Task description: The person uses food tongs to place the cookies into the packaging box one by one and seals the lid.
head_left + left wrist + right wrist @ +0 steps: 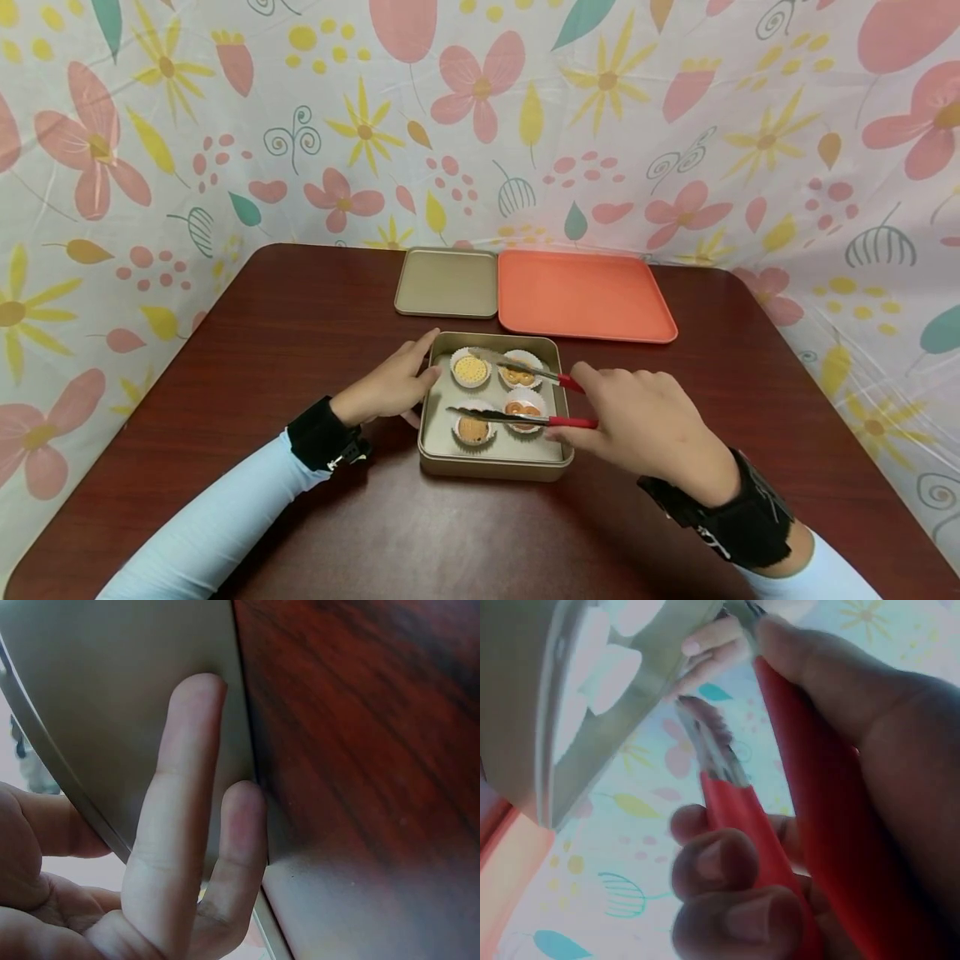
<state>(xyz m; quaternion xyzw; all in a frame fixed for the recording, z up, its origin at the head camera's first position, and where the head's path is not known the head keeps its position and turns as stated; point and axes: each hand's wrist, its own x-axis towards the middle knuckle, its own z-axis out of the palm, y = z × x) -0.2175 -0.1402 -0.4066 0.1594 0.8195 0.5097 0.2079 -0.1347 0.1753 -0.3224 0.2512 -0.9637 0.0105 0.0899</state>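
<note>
Fingers (pixel 714 864) grip tongs (pixel 574 422) over a tin (pixel 495 469) holding four filled cups (pixel 471 370).

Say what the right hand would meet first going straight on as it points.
Led by the red-handled tongs, the right hand would likely meet the left side of the tin first, if the tips sit below its rim; if higher, the left hand against it. Depth is unclear.
</note>
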